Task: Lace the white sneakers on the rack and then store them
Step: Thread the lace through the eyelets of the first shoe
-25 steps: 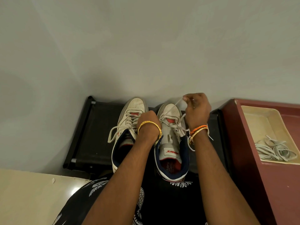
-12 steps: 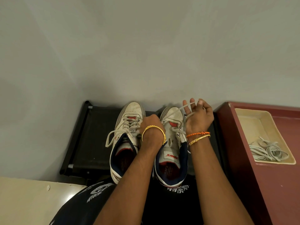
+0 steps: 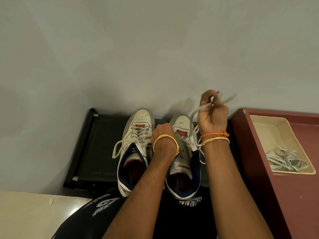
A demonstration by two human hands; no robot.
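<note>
Two white high-top sneakers with navy collars stand side by side on a black rack [image 3: 96,145], toes toward the wall. The left sneaker [image 3: 136,149] has loose laces trailing off its left side. My right hand [image 3: 213,114] is raised above the right sneaker [image 3: 183,163], pinching its white lace [image 3: 195,114], which runs taut up from the eyelets. My left hand [image 3: 163,135] rests curled on the inner side of the right sneaker, fingers hidden behind the wrist.
A maroon cabinet [image 3: 269,195] stands to the right, carrying a cream tray [image 3: 259,125] with several spare white laces [image 3: 284,160]. A grey wall rises directly behind the rack. Pale floor [image 3: 34,216] lies at the lower left.
My right hand has lifted up and away from the right sneaker, drawing the lace taut. The left hand stays on the sneaker.
</note>
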